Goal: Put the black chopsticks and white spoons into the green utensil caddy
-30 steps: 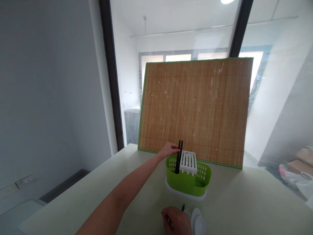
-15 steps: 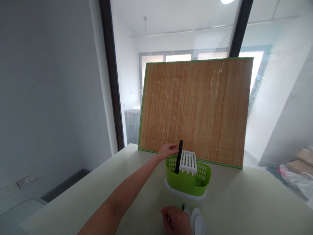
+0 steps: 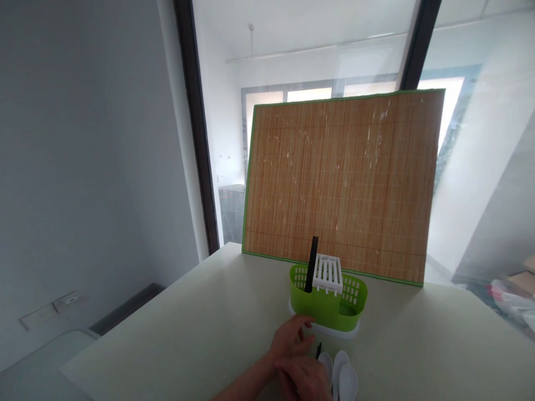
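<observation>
My left hand (image 3: 291, 337) is over the table in front of the basket, fingers apart and holding nothing I can see. Just below it, my right hand (image 3: 306, 376) is curled, its fingertips largely hidden; what it grips cannot be made out. Right beside that hand are white spoons (image 3: 348, 383), bowls upward, with handles out of view. A thin black tip (image 3: 319, 349) pokes out above the right hand. Beyond both hands stands a green cutlery basket (image 3: 317, 308) on a white base tray (image 3: 343, 335). Black chopsticks (image 3: 312, 264) lean upright in its left section, beside a white slotted rack (image 3: 329, 274).
A bamboo mat (image 3: 340, 184) with green edging stands upright behind the basket, before a glass partition. The pale table (image 3: 188, 328) reaches out to both sides. Boxes and plastic bags (image 3: 510, 298) lie beyond the right edge.
My left hand has left the chopsticks, which stand in the basket, and come down and back next to my right hand. The right hand stays by the spoons. The view has shifted slightly.
</observation>
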`<action>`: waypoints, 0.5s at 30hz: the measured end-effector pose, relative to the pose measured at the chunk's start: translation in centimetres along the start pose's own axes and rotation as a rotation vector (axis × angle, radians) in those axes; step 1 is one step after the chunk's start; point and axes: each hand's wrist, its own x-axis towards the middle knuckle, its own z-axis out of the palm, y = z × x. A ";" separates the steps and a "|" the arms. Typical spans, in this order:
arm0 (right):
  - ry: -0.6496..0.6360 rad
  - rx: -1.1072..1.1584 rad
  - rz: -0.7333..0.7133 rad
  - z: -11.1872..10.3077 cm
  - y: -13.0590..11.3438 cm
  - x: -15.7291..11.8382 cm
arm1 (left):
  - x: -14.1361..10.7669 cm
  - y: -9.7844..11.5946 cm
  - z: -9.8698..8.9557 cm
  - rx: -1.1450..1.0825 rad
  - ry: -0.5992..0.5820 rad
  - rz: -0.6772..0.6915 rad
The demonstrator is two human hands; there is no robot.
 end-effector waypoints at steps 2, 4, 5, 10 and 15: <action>-0.033 -0.040 0.017 0.1 0.3 -0.4 | -0.1 -0.1 1.0 0.098 -0.117 0.007; -0.042 -0.074 0.033 0.2 0.4 -0.8 | 0.0 -0.2 1.6 0.181 -0.174 0.015; -0.042 -0.079 0.035 0.3 0.5 -0.9 | 0.1 -0.3 1.8 0.219 -0.198 0.024; -0.030 -0.068 -0.006 0.4 0.3 -0.8 | 0.0 -1.3 2.5 0.303 -0.284 0.078; -0.010 -0.084 -0.059 0.5 0.2 -0.5 | -0.5 -2.2 2.6 0.308 -0.263 0.130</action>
